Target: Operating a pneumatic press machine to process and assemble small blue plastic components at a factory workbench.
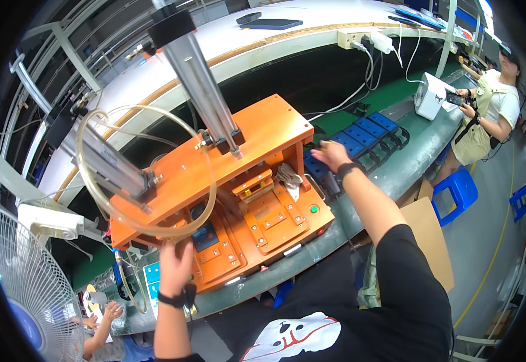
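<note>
An orange two-station press [257, 136] stands on the bench in front of me, with silver cylinders mounted on its top plate. My left hand [175, 260] is at its left front corner, behind a clear hose [215, 193]; its fingertips are hidden. Close to that hand, a dark blue flat part [204, 236] lies in the left station. My right hand [332, 155] reaches past the press's right side with its fingers curled; what they hold, if anything, is too small to make out. Blue rectangular parts [359, 134] lie in a row beyond it.
A crumpled cloth [289, 180] lies in the press's right station, near a green button [314, 209]. At left stands a fan [25, 295]. A white device [430, 96] sits farther along the bench by a co-worker [492, 108]. Another person's hand [112, 311] shows at lower left.
</note>
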`<state>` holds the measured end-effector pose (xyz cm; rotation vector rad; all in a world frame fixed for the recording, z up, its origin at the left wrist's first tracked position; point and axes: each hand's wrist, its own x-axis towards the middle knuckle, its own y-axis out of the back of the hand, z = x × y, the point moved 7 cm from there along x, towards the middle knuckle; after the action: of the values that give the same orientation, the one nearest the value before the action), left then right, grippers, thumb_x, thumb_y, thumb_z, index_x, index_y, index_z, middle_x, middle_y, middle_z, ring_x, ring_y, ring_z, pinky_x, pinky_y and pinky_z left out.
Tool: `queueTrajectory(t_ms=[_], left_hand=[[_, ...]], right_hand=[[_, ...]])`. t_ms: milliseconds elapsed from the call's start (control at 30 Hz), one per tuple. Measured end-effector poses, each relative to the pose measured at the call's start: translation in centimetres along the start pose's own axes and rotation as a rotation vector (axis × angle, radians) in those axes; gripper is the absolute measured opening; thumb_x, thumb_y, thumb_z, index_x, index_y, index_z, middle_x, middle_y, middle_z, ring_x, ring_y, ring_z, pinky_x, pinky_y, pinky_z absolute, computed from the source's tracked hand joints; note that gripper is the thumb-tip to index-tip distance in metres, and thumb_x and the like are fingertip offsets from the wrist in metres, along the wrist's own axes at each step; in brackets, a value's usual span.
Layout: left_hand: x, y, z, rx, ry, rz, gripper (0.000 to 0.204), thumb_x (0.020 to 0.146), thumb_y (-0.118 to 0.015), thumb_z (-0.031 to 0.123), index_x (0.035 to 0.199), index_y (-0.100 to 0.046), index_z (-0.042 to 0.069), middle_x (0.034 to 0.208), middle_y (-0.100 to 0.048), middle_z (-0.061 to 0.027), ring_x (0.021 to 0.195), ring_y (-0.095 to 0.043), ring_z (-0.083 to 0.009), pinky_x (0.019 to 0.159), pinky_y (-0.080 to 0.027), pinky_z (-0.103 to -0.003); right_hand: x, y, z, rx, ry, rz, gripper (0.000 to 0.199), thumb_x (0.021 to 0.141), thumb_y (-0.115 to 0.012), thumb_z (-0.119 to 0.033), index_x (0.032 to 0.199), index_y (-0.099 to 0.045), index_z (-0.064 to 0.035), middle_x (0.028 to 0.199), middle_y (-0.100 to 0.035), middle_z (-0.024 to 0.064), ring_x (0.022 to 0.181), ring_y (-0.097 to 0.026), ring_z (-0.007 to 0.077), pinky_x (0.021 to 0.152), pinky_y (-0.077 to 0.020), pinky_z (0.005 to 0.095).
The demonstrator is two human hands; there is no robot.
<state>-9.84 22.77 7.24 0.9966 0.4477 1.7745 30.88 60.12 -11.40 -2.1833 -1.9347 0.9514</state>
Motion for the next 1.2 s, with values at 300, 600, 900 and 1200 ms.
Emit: queueTrajectory(t_ms=[300,600,900,1200], left_hand=[[-6.1,-2.6,-2.7,-0.061,0.047,0.173,0.039,0.101,-0.055,0.014,0.135,-0.054,-0.004,0.141,-0.054,-0.0185,0.134,-0.050,-0.0315,0.116,-0.033,-0.042],[-8.1,-3.0,-3.6,-0.168,0.026,0.225,0.057,0.105,-0.049,0.037,0.143,-0.047,-0.006,0.147,-0.048,-0.0191,0.140,-0.044,-0.0320,0.119,-0.029,-0.042],[-8.6,-3.1,-3.8,-0.176,0.007,0.264,0.062,0.106,-0.048,0.042,0.146,-0.044,-0.004,0.150,-0.044,-0.0182,0.138,-0.044,-0.0314,0.118,-0.030,-0.043],[-8.8,-3.0,-3.8,-0.122,0.009,0.290,0.064,0.106,-0.047,0.046,0.146,-0.044,-0.003,0.148,-0.044,-0.0173,0.133,-0.045,-0.0295,0.114,-0.032,-0.041]], right_hand=[[-1.9,-4.0,-3.8,-1.179,0.516,-0.182,0.041,0.087,-0.075,-0.028,0.110,-0.068,0.0057,0.100,-0.073,0.0253,0.089,-0.073,0.0349,0.082,-0.0566,0.0427],[-16.4,4.4,-2.3,-1.599,0.698,0.024,0.065,0.076,-0.082,-0.043,0.120,-0.062,0.0000,0.116,-0.060,0.0234,0.110,-0.056,0.0406,0.096,-0.0501,0.0460],[-15.9,3.5,0.5,-1.544,0.844,0.085,0.066,0.076,-0.084,-0.030,0.127,-0.054,0.0014,0.120,-0.055,0.0249,0.115,-0.053,0.0427,0.099,-0.0480,0.0480],[-11.7,0.7,-1.7,-1.434,0.891,-0.037,0.070,0.071,-0.083,-0.026,0.127,-0.054,0.0055,0.126,-0.056,0.0299,0.119,-0.052,0.0468,0.105,-0.0453,0.0485]])
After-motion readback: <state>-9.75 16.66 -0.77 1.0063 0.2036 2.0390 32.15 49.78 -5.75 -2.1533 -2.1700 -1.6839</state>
